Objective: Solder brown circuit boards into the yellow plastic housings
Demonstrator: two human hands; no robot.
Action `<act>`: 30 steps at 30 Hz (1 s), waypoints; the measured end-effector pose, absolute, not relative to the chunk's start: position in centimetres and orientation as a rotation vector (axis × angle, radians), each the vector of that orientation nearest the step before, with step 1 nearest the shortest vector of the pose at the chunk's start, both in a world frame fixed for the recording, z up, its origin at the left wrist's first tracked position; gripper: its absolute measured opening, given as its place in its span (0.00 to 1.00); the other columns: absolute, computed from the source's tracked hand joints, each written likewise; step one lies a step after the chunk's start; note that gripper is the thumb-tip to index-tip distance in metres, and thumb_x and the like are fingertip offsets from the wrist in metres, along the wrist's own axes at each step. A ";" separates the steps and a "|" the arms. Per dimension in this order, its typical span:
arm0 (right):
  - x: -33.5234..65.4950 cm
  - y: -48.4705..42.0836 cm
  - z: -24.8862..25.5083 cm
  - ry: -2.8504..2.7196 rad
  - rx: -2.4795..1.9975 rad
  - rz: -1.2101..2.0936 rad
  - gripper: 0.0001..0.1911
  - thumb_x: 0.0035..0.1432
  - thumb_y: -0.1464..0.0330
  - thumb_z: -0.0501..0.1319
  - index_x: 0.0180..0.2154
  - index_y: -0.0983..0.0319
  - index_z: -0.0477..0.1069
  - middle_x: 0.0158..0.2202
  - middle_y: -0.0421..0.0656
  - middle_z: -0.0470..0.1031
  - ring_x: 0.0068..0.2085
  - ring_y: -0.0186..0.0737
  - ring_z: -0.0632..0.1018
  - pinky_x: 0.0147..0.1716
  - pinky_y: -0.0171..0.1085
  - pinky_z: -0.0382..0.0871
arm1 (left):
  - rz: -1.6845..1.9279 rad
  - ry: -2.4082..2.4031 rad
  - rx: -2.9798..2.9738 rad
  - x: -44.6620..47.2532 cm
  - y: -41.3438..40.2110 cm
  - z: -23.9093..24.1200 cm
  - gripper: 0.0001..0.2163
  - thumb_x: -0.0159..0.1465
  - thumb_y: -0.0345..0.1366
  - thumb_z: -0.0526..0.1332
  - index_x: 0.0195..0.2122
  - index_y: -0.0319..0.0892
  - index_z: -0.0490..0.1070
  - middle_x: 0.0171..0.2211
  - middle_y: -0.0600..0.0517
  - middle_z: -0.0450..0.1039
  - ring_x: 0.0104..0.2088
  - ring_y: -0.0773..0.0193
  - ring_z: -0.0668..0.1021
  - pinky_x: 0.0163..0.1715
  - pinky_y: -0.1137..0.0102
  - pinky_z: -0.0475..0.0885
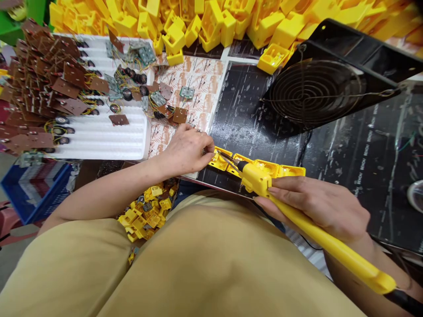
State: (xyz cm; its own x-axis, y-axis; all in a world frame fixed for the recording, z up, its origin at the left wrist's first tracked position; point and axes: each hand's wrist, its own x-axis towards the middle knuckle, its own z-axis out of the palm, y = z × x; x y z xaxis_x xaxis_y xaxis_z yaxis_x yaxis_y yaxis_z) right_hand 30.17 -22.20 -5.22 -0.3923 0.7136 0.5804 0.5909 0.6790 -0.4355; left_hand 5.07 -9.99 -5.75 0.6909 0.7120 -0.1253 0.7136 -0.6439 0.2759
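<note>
My right hand [317,202] grips a yellow soldering iron [297,215], its cord running off at the lower right. The iron's metal tip points left over a row of small open yellow plastic cases along the table's front edge. At the leftmost yellow case [218,159], my left hand [188,149] has its fingers closed together; whatever they pinch is hidden behind them. Metal contacts show inside that case. The far-right yellow case [292,171] lies just beyond my right hand's fingers.
A black fan [317,92] with a wire guard stands at the back right. Many yellow cases [211,22] are heaped behind. Brown circuit boards [49,79] with wires pile on a white ridged tray [122,143] at left. A blue crate [33,189] sits below; more yellow pieces [148,211] lie by my lap.
</note>
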 end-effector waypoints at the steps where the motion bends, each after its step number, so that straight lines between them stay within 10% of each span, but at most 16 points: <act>1: 30.2 -22.2 -4.9 -2.140 -0.990 0.208 0.12 0.57 0.73 0.71 0.38 0.62 0.70 0.31 0.42 0.79 0.32 0.36 0.82 0.34 0.32 0.80 | -0.007 1.127 2.601 5.1 -9.9 -5.8 0.11 0.63 0.37 0.57 0.34 0.42 0.79 0.32 0.49 0.82 0.37 0.57 0.80 0.52 0.55 0.64; 20: 31.5 -24.1 -4.3 -2.092 -1.327 0.366 0.06 0.68 0.67 0.61 0.36 0.59 0.73 0.32 0.42 0.78 0.35 0.36 0.81 0.41 0.35 0.79 | 0.011 1.115 2.555 5.2 -9.8 -5.8 0.11 0.61 0.37 0.57 0.33 0.43 0.80 0.31 0.50 0.82 0.35 0.57 0.80 0.51 0.56 0.65; 30: 30.6 -22.6 -5.3 -2.117 -1.011 0.254 0.11 0.57 0.73 0.71 0.39 0.59 0.71 0.32 0.39 0.80 0.32 0.36 0.82 0.33 0.32 0.80 | 0.022 1.133 2.578 5.2 -9.8 -5.9 0.11 0.60 0.37 0.57 0.33 0.43 0.80 0.30 0.51 0.82 0.35 0.58 0.80 0.49 0.58 0.66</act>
